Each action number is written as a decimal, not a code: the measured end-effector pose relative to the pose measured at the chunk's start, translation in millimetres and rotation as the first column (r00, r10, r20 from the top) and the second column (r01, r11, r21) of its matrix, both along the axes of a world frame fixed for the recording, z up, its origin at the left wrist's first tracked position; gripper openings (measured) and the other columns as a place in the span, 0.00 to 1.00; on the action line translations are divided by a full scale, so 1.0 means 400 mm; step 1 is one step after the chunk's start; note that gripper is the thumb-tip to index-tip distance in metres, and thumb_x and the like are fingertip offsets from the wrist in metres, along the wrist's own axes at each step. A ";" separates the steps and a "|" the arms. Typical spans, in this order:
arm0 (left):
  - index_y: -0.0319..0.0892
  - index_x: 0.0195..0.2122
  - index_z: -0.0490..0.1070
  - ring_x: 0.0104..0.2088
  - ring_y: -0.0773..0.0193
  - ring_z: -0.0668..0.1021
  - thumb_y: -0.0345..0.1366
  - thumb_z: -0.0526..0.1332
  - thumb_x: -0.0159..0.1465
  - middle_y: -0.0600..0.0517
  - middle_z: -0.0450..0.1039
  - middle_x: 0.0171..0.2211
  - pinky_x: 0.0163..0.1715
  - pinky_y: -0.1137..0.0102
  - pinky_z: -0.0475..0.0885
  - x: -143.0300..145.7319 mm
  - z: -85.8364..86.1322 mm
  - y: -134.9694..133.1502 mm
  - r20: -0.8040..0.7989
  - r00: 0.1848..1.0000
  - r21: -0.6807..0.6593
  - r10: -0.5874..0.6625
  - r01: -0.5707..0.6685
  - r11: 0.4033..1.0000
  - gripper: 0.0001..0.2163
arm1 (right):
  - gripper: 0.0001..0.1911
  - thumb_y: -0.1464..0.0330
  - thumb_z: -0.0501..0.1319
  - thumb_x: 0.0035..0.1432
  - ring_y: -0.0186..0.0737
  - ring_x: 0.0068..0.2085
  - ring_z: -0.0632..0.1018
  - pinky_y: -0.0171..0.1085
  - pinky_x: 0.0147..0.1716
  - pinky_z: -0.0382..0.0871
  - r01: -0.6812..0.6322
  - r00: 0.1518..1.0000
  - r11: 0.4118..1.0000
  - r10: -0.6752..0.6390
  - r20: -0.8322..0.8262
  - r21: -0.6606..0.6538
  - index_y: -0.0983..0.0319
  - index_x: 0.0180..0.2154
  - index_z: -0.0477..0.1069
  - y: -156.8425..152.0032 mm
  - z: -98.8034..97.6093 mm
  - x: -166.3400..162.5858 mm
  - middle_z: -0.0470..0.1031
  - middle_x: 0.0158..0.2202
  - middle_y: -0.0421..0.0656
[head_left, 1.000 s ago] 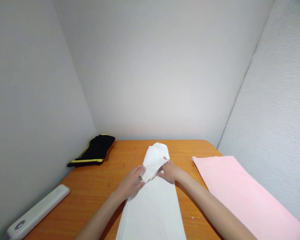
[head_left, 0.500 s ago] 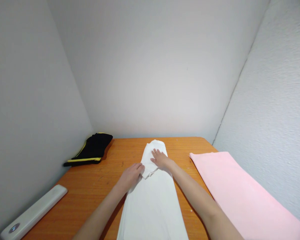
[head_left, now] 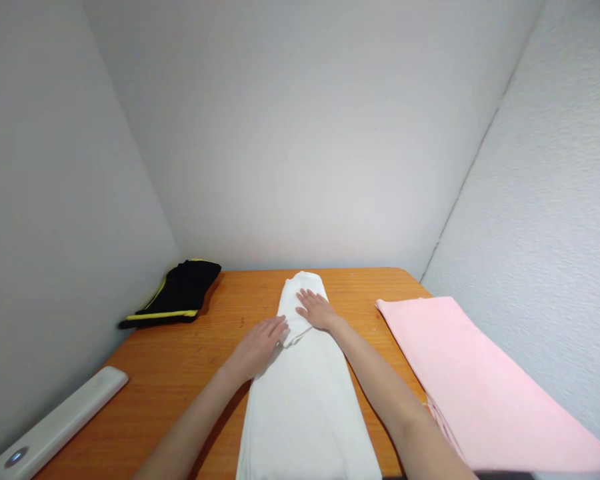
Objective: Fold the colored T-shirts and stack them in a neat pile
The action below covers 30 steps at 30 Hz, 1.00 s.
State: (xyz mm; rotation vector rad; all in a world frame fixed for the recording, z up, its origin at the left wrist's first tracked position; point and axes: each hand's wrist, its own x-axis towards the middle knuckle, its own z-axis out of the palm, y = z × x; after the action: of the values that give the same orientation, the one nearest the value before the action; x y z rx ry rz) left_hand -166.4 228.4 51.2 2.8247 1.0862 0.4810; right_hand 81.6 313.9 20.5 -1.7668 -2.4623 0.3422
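Observation:
A long white cloth (head_left: 305, 400) lies lengthwise down the middle of the orange wooden table (head_left: 190, 373), its far end folded back on itself. My right hand (head_left: 316, 309) rests flat on that folded end with fingers spread. My left hand (head_left: 256, 345) lies flat at the cloth's left edge, fingers stretched out and touching the fold.
A pink cloth (head_left: 475, 387) lies along the right wall. A folded black garment with yellow trim (head_left: 180, 293) sits in the far left corner. A white oblong device (head_left: 55, 427) lies near the left front edge. Walls close in on three sides.
My right hand has let go of the folded end and moved up onto it, lying flat. My left hand has opened from a pinch and lies flat at the fold.

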 end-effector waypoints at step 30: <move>0.43 0.66 0.54 0.68 0.50 0.52 0.41 0.47 0.70 0.44 0.51 0.68 0.65 0.50 0.52 0.102 -0.058 -0.039 -0.052 0.988 -0.037 0.148 -0.150 0.988 0.24 | 0.36 0.49 0.36 0.67 0.43 0.70 0.42 0.45 0.66 0.36 0.003 1.000 0.996 -0.003 0.003 0.085 0.60 0.69 0.42 0.025 -0.001 -0.004 0.38 0.71 0.42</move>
State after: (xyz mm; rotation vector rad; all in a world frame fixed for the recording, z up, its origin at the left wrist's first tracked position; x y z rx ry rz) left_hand -125.7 212.8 27.9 2.7467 1.3073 0.3970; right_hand 80.0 323.9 20.1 -1.7390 -2.4370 0.2305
